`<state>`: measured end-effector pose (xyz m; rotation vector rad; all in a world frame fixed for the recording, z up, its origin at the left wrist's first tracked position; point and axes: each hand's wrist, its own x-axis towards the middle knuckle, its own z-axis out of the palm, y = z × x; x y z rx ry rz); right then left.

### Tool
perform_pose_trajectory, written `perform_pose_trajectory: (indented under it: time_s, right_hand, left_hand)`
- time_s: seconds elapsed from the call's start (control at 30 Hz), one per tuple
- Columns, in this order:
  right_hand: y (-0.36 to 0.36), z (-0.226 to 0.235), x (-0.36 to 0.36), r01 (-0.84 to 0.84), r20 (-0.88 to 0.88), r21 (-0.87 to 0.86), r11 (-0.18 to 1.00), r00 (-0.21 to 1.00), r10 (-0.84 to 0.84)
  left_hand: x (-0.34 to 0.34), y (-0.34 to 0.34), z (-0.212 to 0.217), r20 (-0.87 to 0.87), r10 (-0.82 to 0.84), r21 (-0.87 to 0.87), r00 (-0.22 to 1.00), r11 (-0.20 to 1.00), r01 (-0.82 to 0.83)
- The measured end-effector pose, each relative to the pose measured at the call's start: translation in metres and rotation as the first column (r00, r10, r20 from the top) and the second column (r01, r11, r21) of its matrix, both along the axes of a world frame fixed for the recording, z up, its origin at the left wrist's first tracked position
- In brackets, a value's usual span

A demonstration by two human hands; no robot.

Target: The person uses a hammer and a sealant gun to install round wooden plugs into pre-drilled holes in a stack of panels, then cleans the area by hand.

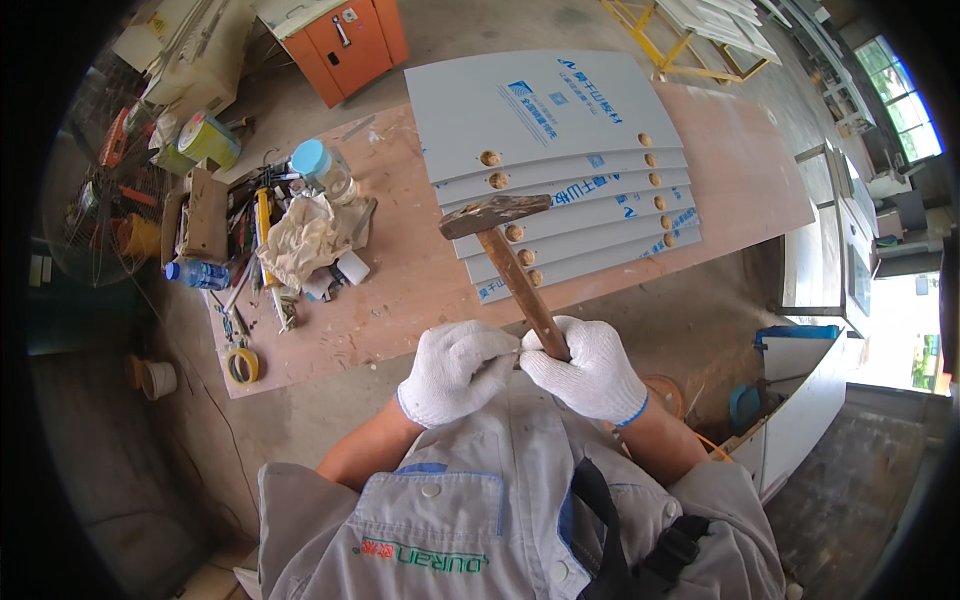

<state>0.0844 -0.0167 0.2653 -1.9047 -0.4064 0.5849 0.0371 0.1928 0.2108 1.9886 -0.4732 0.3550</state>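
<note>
My right hand [590, 372], in a white knit glove, is closed around the lower handle of a hammer [522, 288]. The hammer tilts up and to the left, its worn metal head over the near edge of a stack of grey panels [530, 105]. Close beside it, my left hand [455, 372], gloved too, pinches its fingers together against the fingertips of the right. Whatever small thing sits in that pinch is too small to name. The panels lie fanned in steps, with round holes bored along their edges and blue print on top.
Beneath the panels is a wooden worktable [350, 325]. On its left lie a crumpled cloth [302, 240], a jar with a blue lid [322, 170], a blue bottle [197, 275], a tape roll [242, 366] and mixed tools. An orange cabinet [350, 55] stands beyond; a fan [105, 190] is far left.
</note>
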Motion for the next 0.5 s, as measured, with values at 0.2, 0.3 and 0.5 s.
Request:
perform_pose_trajectory:
  time_s: [0.2,0.3,0.5]
  right_hand:
    - [0.001,-0.007,-0.01,0.069,0.087,-0.068,0.995,0.994,-0.063]
    - [-0.003,-0.014,-0.017,0.141,0.096,-0.065,0.988,0.986,-0.135]
    - [-0.038,-0.054,-0.019,0.375,-0.249,-0.011,0.927,0.897,-0.366]
  left_hand:
    - [-0.003,-0.009,-0.008,-0.038,0.025,-0.046,0.999,0.999,-0.027]
    - [-0.002,-0.021,-0.013,-0.047,0.048,-0.047,0.998,0.998,-0.05]
    - [0.016,-0.045,-0.04,-0.282,-0.007,-0.089,0.959,0.996,-0.019]
